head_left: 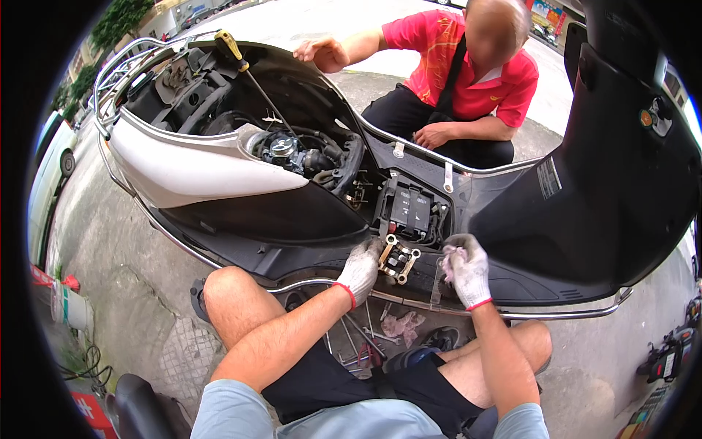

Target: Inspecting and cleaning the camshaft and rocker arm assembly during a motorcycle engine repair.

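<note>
We see our left hand [360, 269], gloved in grey with a red cuff, grasping a small square metal part [398, 260] with brass-coloured corners by its left edge. The part sits just in front of the scooter's open battery bay [411, 208], at the near edge of the black body panel. Our right hand [468, 269], gloved the same way, is clenched around a crumpled pinkish rag [449, 261] just to the right of the part, not quite touching it.

The part faces up toward us, tilted a little, its longer side running from the upper left to the lower right; two dark blocks fill its middle.

Behind the part, inside the bay, stand black boxes with wires. Further left of the part the engine [292, 152] lies uncovered beneath the white side panel [190, 167], and a long screwdriver [241, 62] with a yellow and black handle leans into that opening. A chrome guard rail [439, 304] runs just below the part, between it and our knees. On the ground beneath the part lie loose tools [362, 340] and a second rag [402, 323]. Beyond the scooter, a person in a red shirt [468, 66] crouches, one hand [322, 53] on the far rim.
</note>
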`<state>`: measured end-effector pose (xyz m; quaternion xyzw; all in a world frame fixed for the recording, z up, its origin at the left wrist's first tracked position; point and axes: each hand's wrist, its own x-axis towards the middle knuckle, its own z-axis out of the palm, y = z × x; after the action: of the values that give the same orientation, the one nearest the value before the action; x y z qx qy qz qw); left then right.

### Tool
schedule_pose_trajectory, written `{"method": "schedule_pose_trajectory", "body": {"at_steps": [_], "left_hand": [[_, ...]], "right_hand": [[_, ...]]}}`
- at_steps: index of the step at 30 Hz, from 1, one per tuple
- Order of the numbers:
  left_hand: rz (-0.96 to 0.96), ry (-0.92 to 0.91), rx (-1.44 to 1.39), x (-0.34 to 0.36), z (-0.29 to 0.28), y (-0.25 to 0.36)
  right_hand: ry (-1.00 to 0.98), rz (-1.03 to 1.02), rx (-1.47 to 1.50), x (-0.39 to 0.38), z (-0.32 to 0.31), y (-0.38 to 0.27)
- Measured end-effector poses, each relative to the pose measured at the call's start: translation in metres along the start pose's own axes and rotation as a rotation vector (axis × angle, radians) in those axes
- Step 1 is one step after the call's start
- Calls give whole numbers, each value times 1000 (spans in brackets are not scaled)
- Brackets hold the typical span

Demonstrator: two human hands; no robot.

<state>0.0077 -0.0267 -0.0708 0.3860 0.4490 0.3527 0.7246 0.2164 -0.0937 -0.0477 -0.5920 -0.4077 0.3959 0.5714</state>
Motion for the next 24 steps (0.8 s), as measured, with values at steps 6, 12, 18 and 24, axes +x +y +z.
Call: {"method": "schedule_pose_trajectory", "body": {"at_steps": [6, 12, 18, 24], "left_hand": [[-28, 9, 11, 2, -3, 1], [-23, 6, 6, -4, 1, 5], [-20, -29, 7, 0, -3, 1], [-80, 0, -43, -4, 1, 5]], "right_hand": [[-345, 288, -119, -19, 11, -1], [-334, 241, -138, -24, 18, 3], [-338, 235, -137, -25, 18, 1], [-340, 225, -58, -24, 22, 11]]}}
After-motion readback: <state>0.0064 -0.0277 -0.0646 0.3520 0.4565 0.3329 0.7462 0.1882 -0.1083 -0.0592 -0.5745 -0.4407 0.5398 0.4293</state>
